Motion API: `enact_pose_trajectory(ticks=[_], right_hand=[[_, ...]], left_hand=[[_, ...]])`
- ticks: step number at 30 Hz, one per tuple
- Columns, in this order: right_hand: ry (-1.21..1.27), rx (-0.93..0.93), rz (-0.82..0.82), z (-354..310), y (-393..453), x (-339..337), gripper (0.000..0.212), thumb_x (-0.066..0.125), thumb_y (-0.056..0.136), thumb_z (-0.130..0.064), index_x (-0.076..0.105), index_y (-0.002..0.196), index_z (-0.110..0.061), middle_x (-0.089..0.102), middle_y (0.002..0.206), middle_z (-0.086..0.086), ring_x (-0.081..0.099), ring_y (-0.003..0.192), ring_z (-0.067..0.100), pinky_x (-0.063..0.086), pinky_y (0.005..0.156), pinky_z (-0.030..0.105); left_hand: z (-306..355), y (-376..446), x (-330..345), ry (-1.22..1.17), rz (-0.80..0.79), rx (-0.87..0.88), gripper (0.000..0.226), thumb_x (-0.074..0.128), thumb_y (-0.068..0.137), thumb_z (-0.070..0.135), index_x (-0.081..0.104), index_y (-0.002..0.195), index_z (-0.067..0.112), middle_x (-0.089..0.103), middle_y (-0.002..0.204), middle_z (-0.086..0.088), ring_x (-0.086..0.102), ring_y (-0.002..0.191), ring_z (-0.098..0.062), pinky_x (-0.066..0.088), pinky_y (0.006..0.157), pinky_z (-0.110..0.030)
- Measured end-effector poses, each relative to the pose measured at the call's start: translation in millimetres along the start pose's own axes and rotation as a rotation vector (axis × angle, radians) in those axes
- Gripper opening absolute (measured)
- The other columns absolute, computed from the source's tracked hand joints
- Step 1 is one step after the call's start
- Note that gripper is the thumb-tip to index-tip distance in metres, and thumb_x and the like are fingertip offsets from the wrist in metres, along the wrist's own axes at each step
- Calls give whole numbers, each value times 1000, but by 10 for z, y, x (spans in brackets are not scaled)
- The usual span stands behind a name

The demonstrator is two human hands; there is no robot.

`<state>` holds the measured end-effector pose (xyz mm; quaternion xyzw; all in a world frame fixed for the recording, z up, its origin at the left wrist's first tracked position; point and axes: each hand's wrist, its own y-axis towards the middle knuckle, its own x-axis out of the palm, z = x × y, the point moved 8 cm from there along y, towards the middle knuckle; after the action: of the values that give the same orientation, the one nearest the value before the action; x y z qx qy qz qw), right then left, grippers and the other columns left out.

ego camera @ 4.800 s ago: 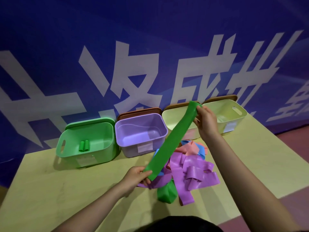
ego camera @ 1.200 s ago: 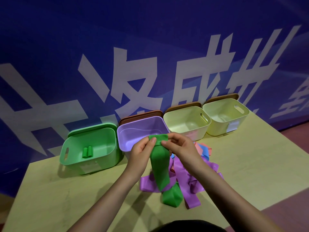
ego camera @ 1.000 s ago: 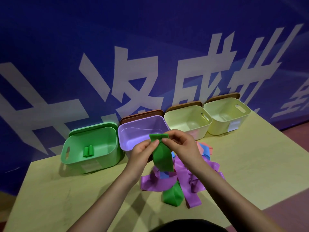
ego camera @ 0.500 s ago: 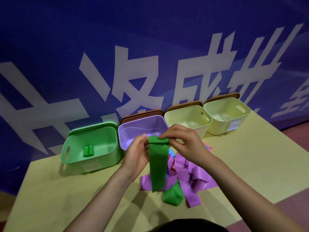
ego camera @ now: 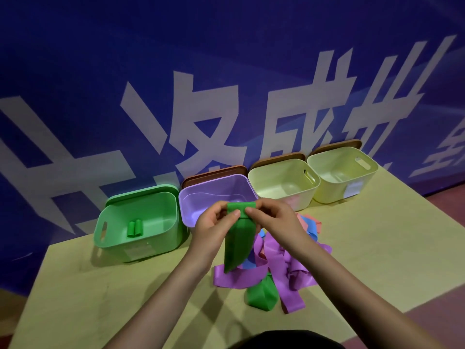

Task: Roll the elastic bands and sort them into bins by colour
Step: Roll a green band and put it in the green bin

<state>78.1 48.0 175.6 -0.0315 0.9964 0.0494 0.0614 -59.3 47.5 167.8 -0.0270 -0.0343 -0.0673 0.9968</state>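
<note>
Green band [ego camera: 239,244] hangs lengthwise toward the pile [ego camera: 274,270] on the counter [ego camera: 75,298], its rolled top pinched between left hand [ego camera: 216,226] and right hand [ego camera: 273,220]. Beyond, left of the pile, sits the green bin [ego camera: 161,244], nearer the left hand.

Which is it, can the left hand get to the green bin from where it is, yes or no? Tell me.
Probably yes. The left hand pinches the green band just beside the green bin, whose top is open with nothing standing between them. It would have to drop its share of the grip first.
</note>
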Motion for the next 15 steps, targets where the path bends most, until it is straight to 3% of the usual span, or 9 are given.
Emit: enact_pose_trajectory(ticks=[2,5,10,15], right_hand=[[29,1,16,14,3,-10,19,62,90,-5,59,72,-3,53,55,2,51,52,11,44,56,18],[11,-21,-3,-4,-7,19,22,63,89,-5,55,75,10,47,58,12,47,55,16,41,55,20],[94,-7,-28,-21,-54,64,16,61,89,1,52,75,2,43,53,5,44,46,7,39,49,16],[185,6,-33,-30,-58,76,18,60,89,2,55,72,-3,50,53,0,47,48,9,42,52,19]], left_hand=[[36,-15,12,8,-8,16,6,58,92,10,64,90,11,67,83,-4,65,80,-16,54,75,-34],[111,-26,14,32,3,91,14,58,92,10,58,78,9,58,68,0,57,66,-8,48,61,-21],[219,-43,23,126,-21,261,21,59,88,12,48,69,11,45,58,11,41,59,-6,36,55,-17],[151,-41,-10,35,8,148,12,62,88,13,60,76,12,61,64,7,57,64,-6,45,59,-20]])
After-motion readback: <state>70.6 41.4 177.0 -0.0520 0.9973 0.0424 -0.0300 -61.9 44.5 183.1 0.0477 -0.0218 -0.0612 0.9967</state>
